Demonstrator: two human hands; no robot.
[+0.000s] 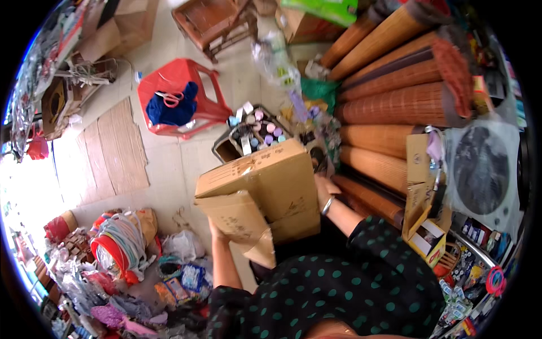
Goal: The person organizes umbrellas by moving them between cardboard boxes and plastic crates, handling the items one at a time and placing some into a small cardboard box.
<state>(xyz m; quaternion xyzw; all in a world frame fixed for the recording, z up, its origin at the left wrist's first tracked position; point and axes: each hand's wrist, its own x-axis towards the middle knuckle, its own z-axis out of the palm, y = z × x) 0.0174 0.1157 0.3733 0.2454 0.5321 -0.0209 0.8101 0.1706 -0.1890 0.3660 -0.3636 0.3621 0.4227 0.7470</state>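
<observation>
A brown cardboard box (259,192) is held up in front of me, tilted, with one flap (240,223) hanging loose at its near left. My right hand (325,188), with a silver bangle at the wrist, grips the box's right side. At the left side, my left hand (217,228) holds the box; its fingers are mostly hidden behind the flap. Just beyond the box, a dark open container (221,148) holds several items with pink, purple, blue and black round tops. What the box contains cannot be seen.
Ahead left stands a red plastic stool (197,85) bearing dark blue cloth (176,107) and pink-handled scissors (171,99). Rolled brown mats (389,107) line the right. Flattened cardboard (113,152) lies on the floor. Packaged goods crowd the lower left; a wooden chair (212,22) stands at the back.
</observation>
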